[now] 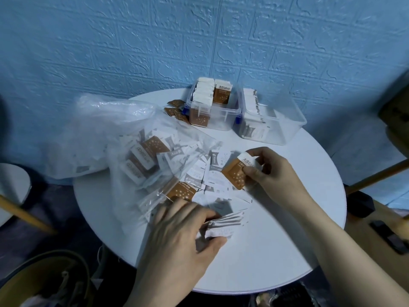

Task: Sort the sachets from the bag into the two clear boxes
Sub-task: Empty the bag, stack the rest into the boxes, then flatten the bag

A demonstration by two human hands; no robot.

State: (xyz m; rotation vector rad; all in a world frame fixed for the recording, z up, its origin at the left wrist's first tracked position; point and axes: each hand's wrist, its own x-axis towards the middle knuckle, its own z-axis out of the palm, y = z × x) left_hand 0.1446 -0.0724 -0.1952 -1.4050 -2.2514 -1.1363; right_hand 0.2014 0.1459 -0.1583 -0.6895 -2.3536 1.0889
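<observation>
1. Head view, hands: the right hand (264, 168) pinches a small stack of brown sachets (235, 173) between thumb and fingers, held just above the desk (287, 240). The left hand (183, 231) grips a fanned bunch of white sachets (223, 224), low over the near middle of the desk.

2. Head view, the source: the bag (124, 147) lies on the left side of the desk, its mouth towards the hands. Mixed sachets spill from it into a loose pile (210, 176) between the two hands.

3. Head view, the targets: both boxes stand at the far edge, well apart from the hands. The left box (212, 111) holds brown sachets standing in rows; the right box (276, 127) holds white ones along its left wall, with its right part bare. A few brown strays (174, 110) lie on the desk just left of the left box.

4. The relation that matters: the brown stack lies forward and a little left of the brown box's line, so the right hand has a short reach straight ahead and slightly leftward. Its long axis tilts diagonally and would likely need turning upright to match the rows.

5. The white bunch sits nearer the person; its box is forward and to the right, across the right arm's path, so I judge the brown stack should go first.
</observation>
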